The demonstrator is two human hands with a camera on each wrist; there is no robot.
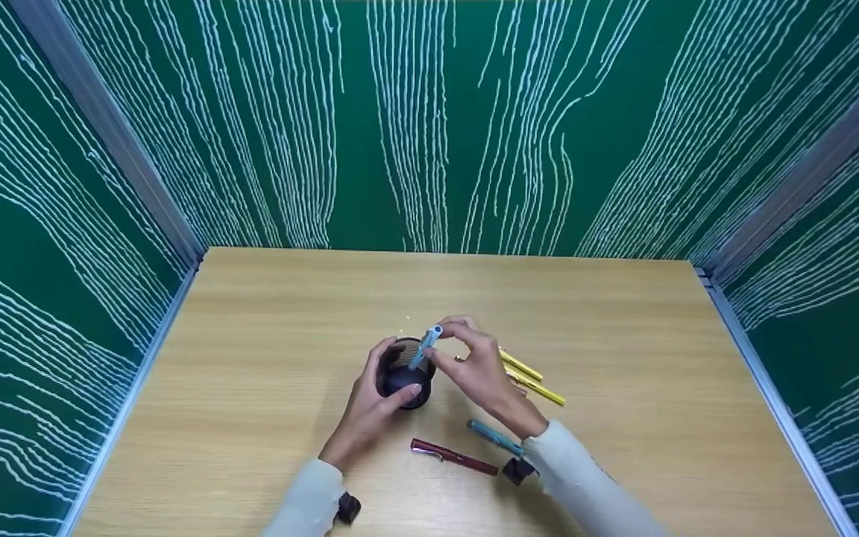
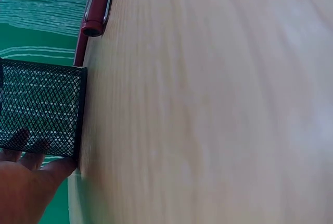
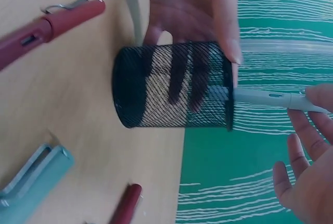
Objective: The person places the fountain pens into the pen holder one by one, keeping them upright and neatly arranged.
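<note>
A black mesh pen holder [image 1: 408, 384] stands on the table. My left hand [image 1: 371, 399] grips it round its left side, the thumb over the near rim; in the left wrist view the fingers [image 2: 47, 174] lie against the mesh. My right hand [image 1: 482, 365] pinches a light blue pen [image 1: 426, 347] near its upper end. The pen's lower end is inside the holder, seen through the mesh in the right wrist view, where the pen [image 3: 263, 97] sticks out past the rim.
Near the holder lies a dark red pen [image 1: 453, 456]. A teal pen [image 1: 494, 436] lies partly under the right sleeve [image 1: 586, 477]. Yellow pens [image 1: 537, 388] lie beyond the right hand. Another red pen [image 3: 126, 203] shows in the right wrist view. Green patterned panels [image 1: 355, 149] enclose the table.
</note>
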